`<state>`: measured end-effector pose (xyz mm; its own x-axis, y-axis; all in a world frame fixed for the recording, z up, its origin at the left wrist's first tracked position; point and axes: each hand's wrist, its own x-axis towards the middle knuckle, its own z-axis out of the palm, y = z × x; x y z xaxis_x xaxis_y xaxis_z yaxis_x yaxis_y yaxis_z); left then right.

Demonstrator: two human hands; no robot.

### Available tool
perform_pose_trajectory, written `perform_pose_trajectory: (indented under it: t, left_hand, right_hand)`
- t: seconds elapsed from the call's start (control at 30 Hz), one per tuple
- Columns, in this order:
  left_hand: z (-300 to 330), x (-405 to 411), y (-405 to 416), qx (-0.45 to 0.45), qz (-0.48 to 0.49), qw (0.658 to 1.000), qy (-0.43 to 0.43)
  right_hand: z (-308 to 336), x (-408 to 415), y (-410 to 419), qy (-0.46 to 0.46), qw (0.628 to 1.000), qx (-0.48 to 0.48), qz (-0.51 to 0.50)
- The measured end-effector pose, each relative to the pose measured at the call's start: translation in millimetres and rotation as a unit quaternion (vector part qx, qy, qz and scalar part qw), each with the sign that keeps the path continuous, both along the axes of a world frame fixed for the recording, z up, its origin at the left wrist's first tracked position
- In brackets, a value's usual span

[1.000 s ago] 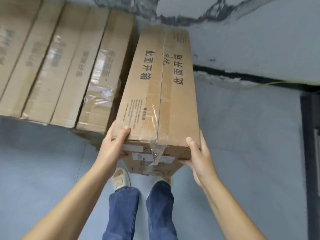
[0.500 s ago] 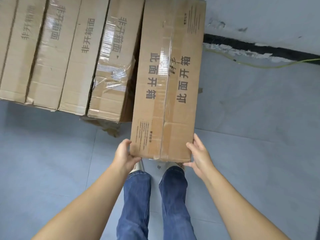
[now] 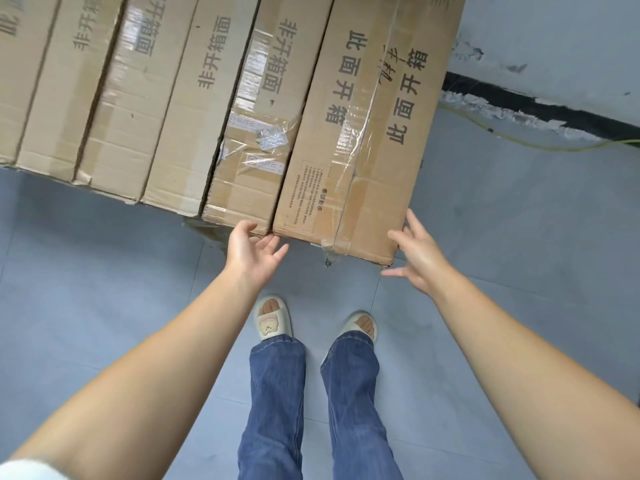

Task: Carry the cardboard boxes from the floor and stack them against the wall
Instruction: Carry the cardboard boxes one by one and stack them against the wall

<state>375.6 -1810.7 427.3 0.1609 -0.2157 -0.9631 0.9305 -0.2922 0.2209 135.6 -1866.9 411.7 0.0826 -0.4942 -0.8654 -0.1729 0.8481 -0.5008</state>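
A long taped cardboard box (image 3: 367, 133) with printed characters lies at the right end of a row of several similar boxes (image 3: 166, 98) stacked against the wall. My left hand (image 3: 251, 252) hovers just below the box's near left corner, fingers relaxed and spread, holding nothing. My right hand (image 3: 417, 252) is beside the near right corner, fingers spread, at most brushing the edge. Both hands are empty.
A grey tiled floor (image 3: 502, 237) stretches on the right and in front. The white wall (image 3: 554, 39) with a black baseboard (image 3: 519, 105) runs at the upper right, and a thin yellow-green cable (image 3: 554, 147) lies along it. My slippered feet (image 3: 273, 318) stand below the boxes.
The box I was gripping with both hands has been set into the row beside the others. Both hands have let go and drawn back from its near end.
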Motion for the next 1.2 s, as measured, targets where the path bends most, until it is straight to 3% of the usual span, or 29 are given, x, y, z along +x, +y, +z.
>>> perform_pose_trajectory:
  t: [0.1, 0.2, 0.3, 0.4, 0.57, 0.7, 0.83, 0.97, 1.07, 1.2]
  left_hand:
    - [26, 2, 16, -0.009, -0.089, 0.995, -0.033]
    - [76, 9, 27, -0.043, -0.190, 0.978, -0.073]
    - [145, 14, 40, -0.065, -0.315, 0.930, -0.178]
    - [215, 12, 61, -0.097, -0.430, 0.858, -0.265]
    - [308, -5, 116, -0.234, -0.497, 0.741, -0.385]
    - [337, -17, 154, -0.315, -0.444, 0.719, -0.432]
    - [349, -9, 168, -0.354, -0.482, 0.682, -0.420]
    - [357, 21, 163, -0.378, -0.594, 0.592, -0.391]
    - [361, 41, 159, -0.399, -0.650, 0.539, -0.356]
    - [364, 44, 163, -0.426, -0.687, 0.499, -0.312]
  right_hand:
    - [24, -8, 8, 0.057, 0.989, 0.029, 0.135]
    - [69, -21, 13, 0.121, 0.954, 0.024, 0.273]
    - [135, -40, 21, 0.130, 0.941, -0.042, 0.311]
    - [207, -58, 40, 0.108, 0.940, -0.132, 0.295]
    - [308, -85, 107, 0.046, 0.944, -0.288, 0.156]
    - [345, -91, 176, 0.068, 0.929, -0.363, 0.033]
    - [355, -79, 248, 0.098, 0.911, -0.373, -0.144]
    - [355, -41, 310, 0.146, 0.891, -0.343, -0.258]
    - [353, 1, 355, 0.175, 0.872, -0.330, -0.316]
    - [358, 54, 413, 0.202, 0.857, -0.312, -0.357]
